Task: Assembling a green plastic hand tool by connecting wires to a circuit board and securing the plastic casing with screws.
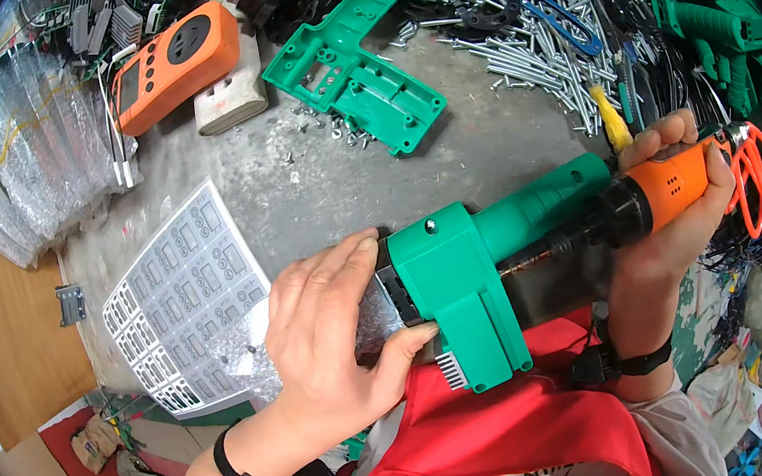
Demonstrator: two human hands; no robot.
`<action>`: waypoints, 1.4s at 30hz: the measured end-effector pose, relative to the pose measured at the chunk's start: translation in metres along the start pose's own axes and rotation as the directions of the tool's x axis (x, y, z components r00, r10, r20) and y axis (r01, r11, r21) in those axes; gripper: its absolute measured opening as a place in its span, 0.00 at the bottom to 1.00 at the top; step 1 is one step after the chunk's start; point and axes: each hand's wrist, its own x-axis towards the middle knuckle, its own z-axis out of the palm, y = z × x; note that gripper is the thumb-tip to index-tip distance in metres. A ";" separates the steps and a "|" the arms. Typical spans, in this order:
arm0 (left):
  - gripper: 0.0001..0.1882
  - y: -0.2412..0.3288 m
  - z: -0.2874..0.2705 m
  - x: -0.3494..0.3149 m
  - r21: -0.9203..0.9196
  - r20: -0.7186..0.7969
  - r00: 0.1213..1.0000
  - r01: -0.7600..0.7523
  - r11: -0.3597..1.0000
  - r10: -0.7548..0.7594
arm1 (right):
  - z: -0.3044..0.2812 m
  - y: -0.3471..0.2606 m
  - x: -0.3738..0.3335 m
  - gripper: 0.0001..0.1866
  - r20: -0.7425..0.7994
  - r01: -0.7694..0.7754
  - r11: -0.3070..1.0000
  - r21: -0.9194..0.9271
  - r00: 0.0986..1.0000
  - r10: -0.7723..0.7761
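Observation:
My left hand (321,328) grips the black end (396,294) of a green plastic tool housing (448,272), with its thumb along the near side. The housing has a handle (550,204) reaching to the right, and metal fins (451,370) show at its near edge. My right hand (709,204) is wrapped round an orange and black electric screwdriver (668,190). The screwdriver's bit (526,260) points left at the housing's right side; whether it touches a screw there I cannot tell.
Another green housing half (361,86) lies farther back, loose screws beside it. An orange multimeter (176,68) stands at the back left near bubble-wrapped parts (28,150). A sticker sheet (183,303) lies left. Long screws (531,64), a yellow-handled tool (610,116) and green housings (709,21) crowd the right.

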 end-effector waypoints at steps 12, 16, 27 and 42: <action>0.34 0.003 0.000 0.001 0.011 0.010 1.000 0.009 1.000 -0.009 | -0.002 -0.002 0.000 0.19 0.066 -0.018 1.000 0.016 0.998 0.017; 0.34 0.002 0.002 0.002 0.007 0.001 1.000 0.004 1.000 -0.004 | 0.000 -0.002 0.000 0.18 0.017 0.011 1.000 0.017 1.000 -0.011; 0.32 0.001 0.000 0.001 0.002 0.003 1.000 -0.005 1.000 0.005 | -0.004 -0.003 -0.002 0.19 0.096 -0.010 1.000 0.006 0.995 0.010; 0.32 0.004 0.000 0.002 0.022 0.018 1.000 0.024 0.999 -0.024 | -0.007 -0.005 0.002 0.17 0.160 -0.017 0.997 0.071 0.987 0.006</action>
